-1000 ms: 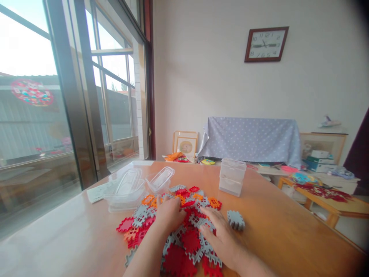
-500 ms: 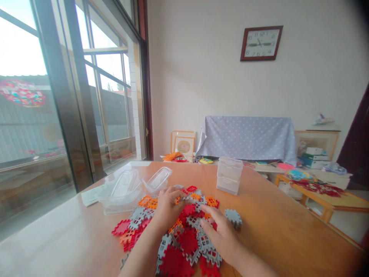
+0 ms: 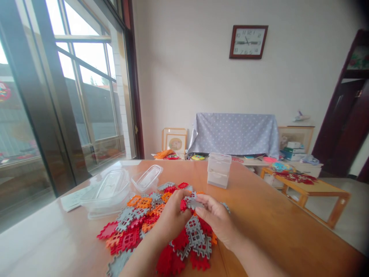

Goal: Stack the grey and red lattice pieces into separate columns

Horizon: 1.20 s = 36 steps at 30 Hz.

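Observation:
Over the heap of plastic interlocking tiles point(image 3: 129, 239) my two hands have come close together. My right hand point(image 3: 217, 215) pinches a grey toothed tile point(image 3: 195, 204) between thumb and fingers. On the tile's other side is my left hand point(image 3: 174, 213), its fingers curled and its thumb bent in at the tile's edge; part of that grip is hidden. Red, orange and grey tiles lie loosely overlapped beneath and around both hands, some solid and some with window-like cutouts. A red solid tile point(image 3: 108, 231) lies at the heap's left edge.
Clear plastic containers point(image 3: 100, 198) stand left of the heap on top of papers point(image 3: 69, 200). Behind it, to the right, is a stacked clear box point(image 3: 219, 171). The wooden table point(image 3: 265, 231) extends right; a low side table point(image 3: 317, 188) stands beyond its edge.
My hands have drawn together, and my right hand has closed from open onto the grey tile. My left hand has lifted away from the back of the heap. The view has turned right.

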Each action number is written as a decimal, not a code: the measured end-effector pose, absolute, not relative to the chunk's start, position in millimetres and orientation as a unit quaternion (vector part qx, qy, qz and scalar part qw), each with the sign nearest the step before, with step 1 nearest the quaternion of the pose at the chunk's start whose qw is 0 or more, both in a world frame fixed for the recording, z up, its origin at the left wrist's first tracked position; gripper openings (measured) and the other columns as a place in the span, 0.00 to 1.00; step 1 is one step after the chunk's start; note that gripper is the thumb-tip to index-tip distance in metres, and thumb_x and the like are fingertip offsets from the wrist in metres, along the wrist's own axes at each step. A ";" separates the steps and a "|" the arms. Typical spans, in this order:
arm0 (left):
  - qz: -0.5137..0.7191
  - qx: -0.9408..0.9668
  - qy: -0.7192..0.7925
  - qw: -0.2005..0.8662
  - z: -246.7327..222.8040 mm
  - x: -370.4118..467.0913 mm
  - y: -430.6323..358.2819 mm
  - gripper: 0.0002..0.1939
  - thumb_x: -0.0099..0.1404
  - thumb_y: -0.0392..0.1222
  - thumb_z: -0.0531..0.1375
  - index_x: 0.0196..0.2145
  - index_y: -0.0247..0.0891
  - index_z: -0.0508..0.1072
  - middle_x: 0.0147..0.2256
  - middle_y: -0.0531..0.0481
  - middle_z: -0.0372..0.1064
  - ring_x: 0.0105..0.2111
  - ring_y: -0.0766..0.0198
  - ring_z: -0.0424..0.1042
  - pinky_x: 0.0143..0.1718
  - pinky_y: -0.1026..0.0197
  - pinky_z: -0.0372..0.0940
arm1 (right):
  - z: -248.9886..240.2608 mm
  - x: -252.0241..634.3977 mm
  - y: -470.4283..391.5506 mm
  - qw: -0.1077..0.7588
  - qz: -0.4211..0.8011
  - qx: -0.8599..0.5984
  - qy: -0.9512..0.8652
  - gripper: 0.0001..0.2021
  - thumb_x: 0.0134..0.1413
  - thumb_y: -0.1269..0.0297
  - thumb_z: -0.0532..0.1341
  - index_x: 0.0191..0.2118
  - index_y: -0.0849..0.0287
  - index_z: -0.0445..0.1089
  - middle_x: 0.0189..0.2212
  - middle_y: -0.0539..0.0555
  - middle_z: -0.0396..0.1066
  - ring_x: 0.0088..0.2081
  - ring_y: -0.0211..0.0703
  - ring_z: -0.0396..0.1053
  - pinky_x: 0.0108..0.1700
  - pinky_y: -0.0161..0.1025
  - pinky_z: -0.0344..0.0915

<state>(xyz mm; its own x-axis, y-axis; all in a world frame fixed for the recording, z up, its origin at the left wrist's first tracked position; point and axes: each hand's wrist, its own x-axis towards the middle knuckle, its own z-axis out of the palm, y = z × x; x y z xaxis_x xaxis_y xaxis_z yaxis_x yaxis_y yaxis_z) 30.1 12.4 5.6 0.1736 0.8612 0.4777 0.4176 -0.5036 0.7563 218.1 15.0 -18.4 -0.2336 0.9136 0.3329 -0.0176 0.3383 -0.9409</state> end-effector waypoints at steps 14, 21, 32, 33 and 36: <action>0.503 0.480 0.394 0.601 -2.1 37.5 18.0 0.26 0.51 0.50 0.71 0.43 0.40 0.66 0.27 0.55 0.69 0.26 0.67 0.70 0.30 0.64 0.64 | -4.7 226.3 8.0 0.419 0.179 -0.395 -0.798 0.29 0.48 0.69 0.66 0.59 0.48 0.68 0.55 0.54 0.71 0.57 0.51 0.67 0.60 0.50 0.63; 0.530 0.503 0.413 0.543 5.7 32.7 17.1 0.22 0.56 0.52 0.68 0.42 0.39 0.68 0.34 0.52 0.72 0.34 0.64 0.73 0.38 0.62 0.65 | -0.7 280.9 41.1 0.402 0.200 -0.484 -0.751 0.29 0.49 0.66 0.64 0.59 0.51 0.68 0.57 0.56 0.69 0.59 0.51 0.66 0.62 0.50 0.61; 0.529 0.524 0.446 0.496 4.1 21.0 23.9 0.19 0.58 0.54 0.66 0.39 0.38 0.71 0.33 0.51 0.72 0.33 0.63 0.70 0.37 0.62 0.63 | -38.3 336.4 75.2 0.335 0.339 -0.505 -0.720 0.34 0.43 0.66 0.67 0.61 0.53 0.65 0.59 0.59 0.68 0.61 0.55 0.64 0.60 0.51 0.62; 0.529 0.528 0.444 0.494 3.7 21.1 23.8 0.19 0.58 0.54 0.66 0.38 0.38 0.72 0.34 0.51 0.72 0.33 0.63 0.70 0.37 0.62 0.63 | -41.2 337.2 76.9 0.333 0.342 -0.505 -0.719 0.34 0.42 0.67 0.67 0.60 0.53 0.65 0.59 0.59 0.68 0.61 0.55 0.64 0.60 0.51 0.62; 0.530 0.537 0.434 0.492 3.1 21.9 23.0 0.18 0.59 0.55 0.66 0.37 0.38 0.71 0.33 0.51 0.71 0.33 0.64 0.70 0.37 0.62 0.63 | -47.5 338.6 81.2 0.323 0.345 -0.508 -0.720 0.35 0.41 0.67 0.67 0.60 0.53 0.66 0.59 0.59 0.68 0.61 0.55 0.64 0.61 0.51 0.61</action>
